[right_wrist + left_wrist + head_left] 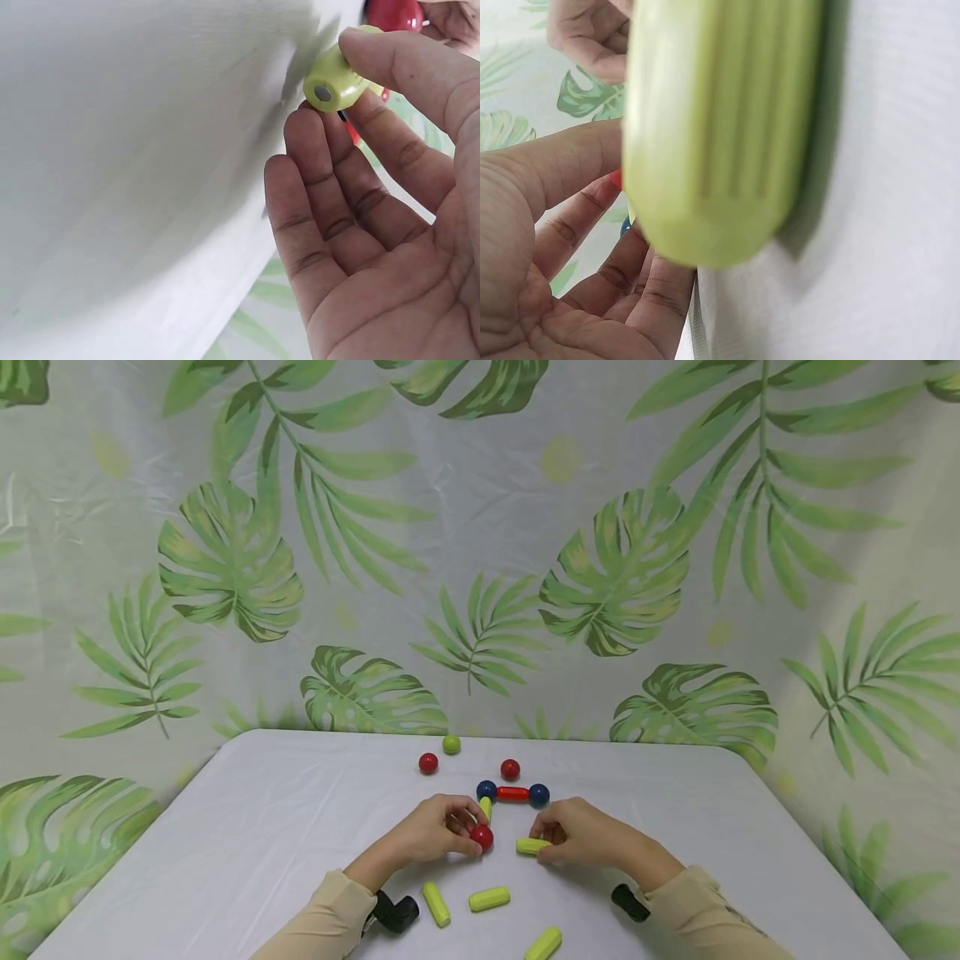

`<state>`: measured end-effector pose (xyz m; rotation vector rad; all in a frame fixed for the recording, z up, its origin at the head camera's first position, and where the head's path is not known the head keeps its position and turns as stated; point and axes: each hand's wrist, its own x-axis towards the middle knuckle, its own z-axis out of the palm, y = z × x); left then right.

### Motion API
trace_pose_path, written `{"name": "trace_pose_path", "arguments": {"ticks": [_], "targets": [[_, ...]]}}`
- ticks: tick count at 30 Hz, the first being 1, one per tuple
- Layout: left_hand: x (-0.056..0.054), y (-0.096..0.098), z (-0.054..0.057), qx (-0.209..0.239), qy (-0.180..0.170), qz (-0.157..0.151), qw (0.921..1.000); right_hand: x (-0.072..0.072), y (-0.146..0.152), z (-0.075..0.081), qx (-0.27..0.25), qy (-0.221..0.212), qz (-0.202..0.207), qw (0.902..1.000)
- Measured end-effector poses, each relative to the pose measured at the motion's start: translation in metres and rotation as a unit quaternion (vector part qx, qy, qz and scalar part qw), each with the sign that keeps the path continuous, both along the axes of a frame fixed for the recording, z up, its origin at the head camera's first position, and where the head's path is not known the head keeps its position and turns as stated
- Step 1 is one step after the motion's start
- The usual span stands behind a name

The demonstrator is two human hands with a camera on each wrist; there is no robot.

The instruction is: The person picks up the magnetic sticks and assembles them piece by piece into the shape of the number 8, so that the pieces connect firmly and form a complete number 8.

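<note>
In the head view my left hand (435, 831) pinches a red ball (482, 837) between thumb and fingers. Behind that ball a yellow-green rod (486, 810) runs to a blue ball (487, 790). A red rod (513, 794) links this blue ball to a second blue ball (538, 795). To the right, my right hand (585, 835) pinches another yellow-green magnetic rod (337, 79), whose grey end disc shows in the right wrist view. A gap separates this rod from the red ball. Close to the left wrist camera, a loose yellow-green rod (720, 135) hides part of the left fingers.
Nearer the front lie loose yellow-green rods: one on the left (436, 904), a middle rod (489, 898) and a front rod (543, 943). Farther back stand two red balls (428, 763) and a green ball (451, 744). A leaf-patterned curtain (495, 543) hangs behind the white table (300, 793).
</note>
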<state>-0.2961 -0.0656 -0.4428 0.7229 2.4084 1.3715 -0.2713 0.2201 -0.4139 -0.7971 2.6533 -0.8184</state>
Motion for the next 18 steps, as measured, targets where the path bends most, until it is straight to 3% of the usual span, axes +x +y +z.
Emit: {"name": "trace_pose_path", "arguments": {"ticks": [18], "targets": [[-0.001, 0.0, 0.0, 0.001, -0.005, 0.003, 1.0, -0.012, -0.022, -0.004, 0.006, 0.025, 0.008, 0.9996]]}}
